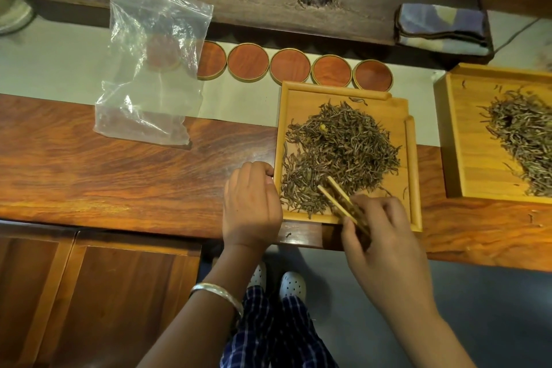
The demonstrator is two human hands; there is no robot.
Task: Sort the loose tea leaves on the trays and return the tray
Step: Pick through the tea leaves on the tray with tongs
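- We're looking down at the bench (119,164), and the near tray (413,176) sits right at its front edge with a broad heap of tea leaves (340,155) spread over it.
- Our right hand (379,227) pinches a pair of bamboo tweezers (340,200), tips apart and resting down in the near-left part of the heap.
- Our left hand (252,206) is beside the tray's left rim, fingers curled at the edge; whether it really grips the rim or only steadies it, we cannot tell.
- One pale yellowish bit (322,127) shows among the dark leaves near the top of the heap, and it looks like an odd piece not yet picked out.
- A second tray (448,128) lies to the right, apart from the first, carrying its own pile (519,134) that runs out of view.
- A few stray leaves lie on the bench between and in front of the trays.
- An empty clear plastic bag (152,69) lies well to the left, with a row of round wooden coasters (289,65) just behind the near tray.
- Our read: sorting is mid-way at best. Both trays are loaded, nothing looks set aside, and no tray has gone back.
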